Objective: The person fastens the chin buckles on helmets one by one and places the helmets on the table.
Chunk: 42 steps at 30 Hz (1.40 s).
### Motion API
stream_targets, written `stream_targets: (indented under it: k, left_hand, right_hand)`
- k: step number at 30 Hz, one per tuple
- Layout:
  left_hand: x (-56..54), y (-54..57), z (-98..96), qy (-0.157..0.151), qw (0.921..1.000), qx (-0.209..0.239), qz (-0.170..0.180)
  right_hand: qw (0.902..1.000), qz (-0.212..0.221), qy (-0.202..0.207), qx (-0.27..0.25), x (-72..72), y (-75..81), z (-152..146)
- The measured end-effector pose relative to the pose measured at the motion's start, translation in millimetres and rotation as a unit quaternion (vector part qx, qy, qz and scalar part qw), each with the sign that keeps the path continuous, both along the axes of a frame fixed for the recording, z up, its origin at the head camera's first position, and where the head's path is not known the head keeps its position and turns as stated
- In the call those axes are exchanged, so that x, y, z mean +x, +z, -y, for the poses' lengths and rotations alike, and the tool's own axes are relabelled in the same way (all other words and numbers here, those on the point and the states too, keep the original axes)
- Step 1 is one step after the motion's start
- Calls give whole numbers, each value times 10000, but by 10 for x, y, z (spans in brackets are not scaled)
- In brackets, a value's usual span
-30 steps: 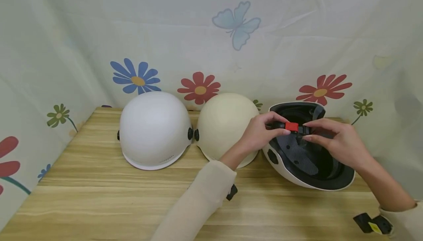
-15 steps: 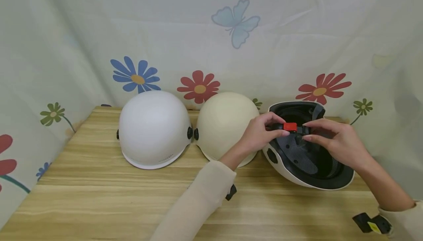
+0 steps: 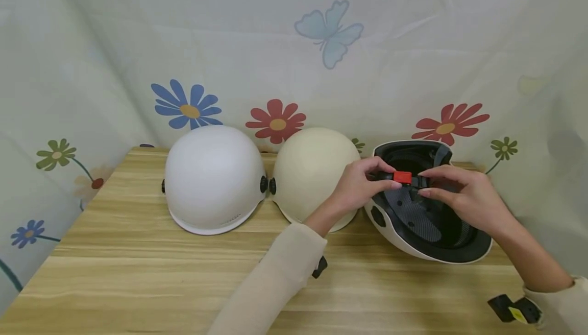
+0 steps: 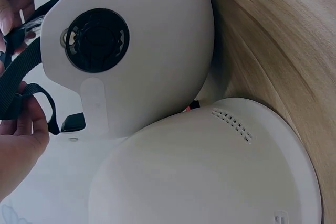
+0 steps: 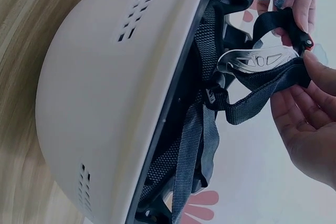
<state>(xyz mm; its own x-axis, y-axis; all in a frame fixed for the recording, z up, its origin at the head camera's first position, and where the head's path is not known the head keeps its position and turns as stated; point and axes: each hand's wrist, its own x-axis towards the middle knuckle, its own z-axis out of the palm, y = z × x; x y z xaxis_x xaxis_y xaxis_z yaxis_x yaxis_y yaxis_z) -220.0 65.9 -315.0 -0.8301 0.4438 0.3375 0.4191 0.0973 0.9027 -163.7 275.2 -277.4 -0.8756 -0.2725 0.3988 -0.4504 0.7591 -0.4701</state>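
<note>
An off-white helmet (image 3: 389,234) lies upside down at the right of the table, its black padded inside (image 3: 420,217) facing up. Above its opening, my left hand (image 3: 356,184) pinches the red buckle (image 3: 402,177) between thumb and fingertips. My right hand (image 3: 475,199) pinches the black end of the chin strap at the buckle's right side. Red and black parts meet end to end; whether they are locked together I cannot tell. In the right wrist view, the black webbing strap (image 5: 252,106) and a clear plastic chin piece (image 5: 260,59) hang between helmet and hands.
A cream helmet (image 3: 317,171) stands dome up close to the left of the upturned one. Left of it stands a white helmet (image 3: 215,176), also dome up. Behind the wooden table (image 3: 165,273) hangs a flower-printed curtain (image 3: 257,44).
Both hands keep their grip on the buckle and strap, shifting only very slightly. The helmets stay in place; the head view has moved a little.
</note>
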Motion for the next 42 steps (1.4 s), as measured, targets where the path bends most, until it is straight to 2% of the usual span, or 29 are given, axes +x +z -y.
stream_targets:
  k: [17,33,42]
  left_hand:
    - [14,-9,-19,-258,9983,505,-89]
    - [36,-43,-40,-269,9965,690,-400]
    - [120,0,-89,-291,9982,377,-360]
  right_hand:
    - [9999,-74,28,-84,16,-32,-17]
    - [9995,229,-171,133,35,-30,27]
    - [9985,-469,49,269,22,-99,73]
